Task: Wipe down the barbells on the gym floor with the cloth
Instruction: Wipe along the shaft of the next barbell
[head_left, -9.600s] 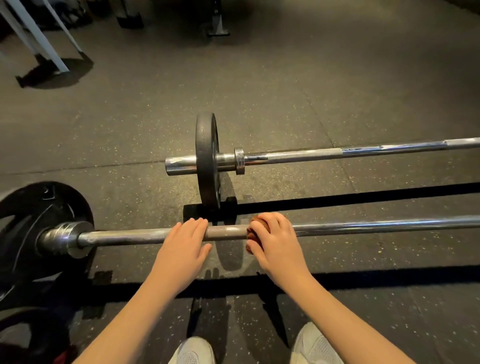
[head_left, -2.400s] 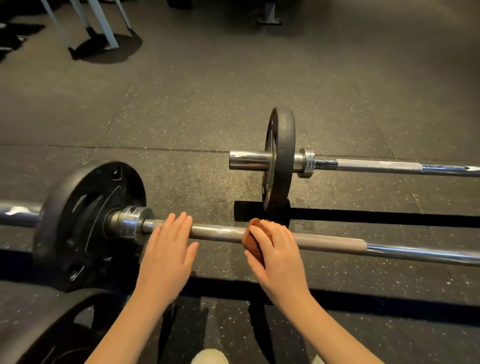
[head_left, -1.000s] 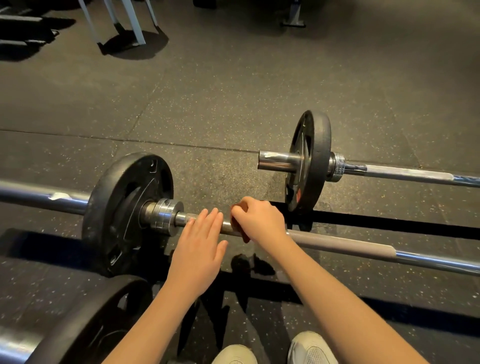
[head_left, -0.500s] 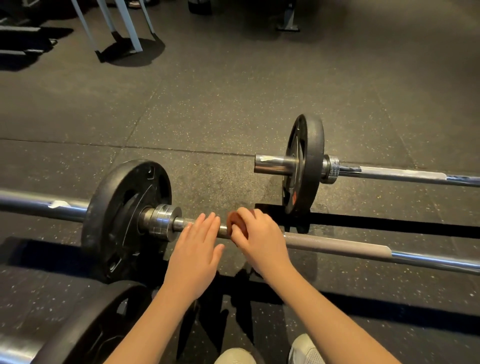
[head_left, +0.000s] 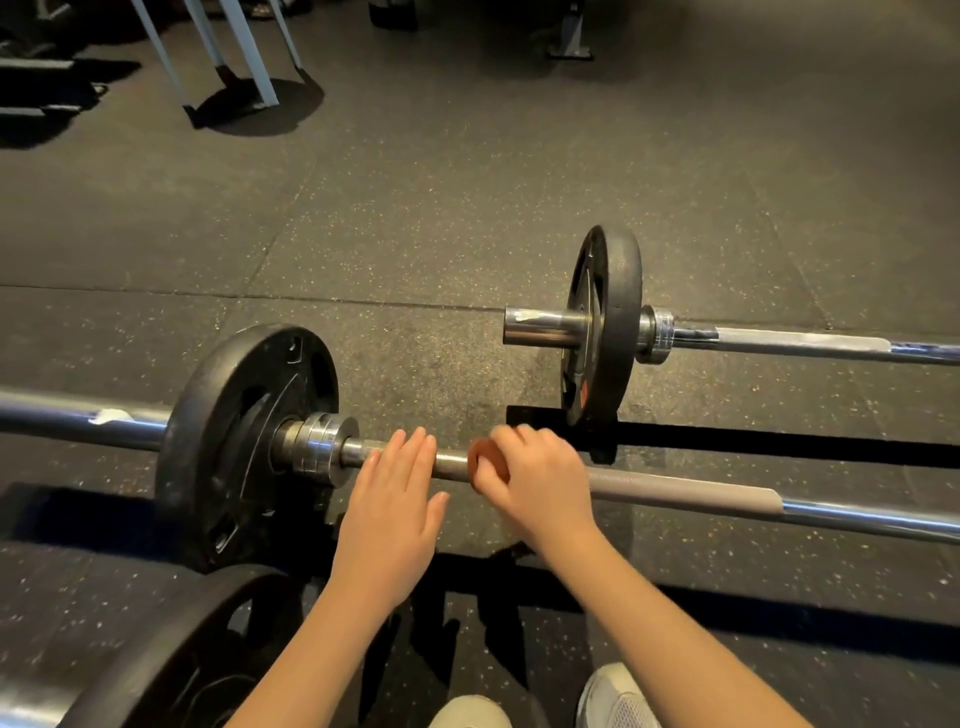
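The near barbell (head_left: 685, 492) lies across the rubber floor, with a black plate (head_left: 228, 441) and steel collar at its left. My right hand (head_left: 540, 478) is wrapped over the shaft, shut on a reddish-brown cloth (head_left: 483, 460) that pokes out on its left side. My left hand (head_left: 392, 499) rests flat on the shaft between the collar and the cloth, fingers straight and together. A second barbell (head_left: 810, 344) with a smaller black plate (head_left: 602, 325) lies parallel, farther away on the right.
Another black plate (head_left: 171, 660) fills the bottom-left corner. White frame legs (head_left: 244, 57) and dark equipment stand at the top left; a rack foot (head_left: 569, 49) is at the top centre. My shoes (head_left: 613, 696) are at the bottom edge.
My right hand has slid the cloth leftward along the near shaft from mid-bar toward the collar, and now sits close beside my left hand. The view has shifted left with it.
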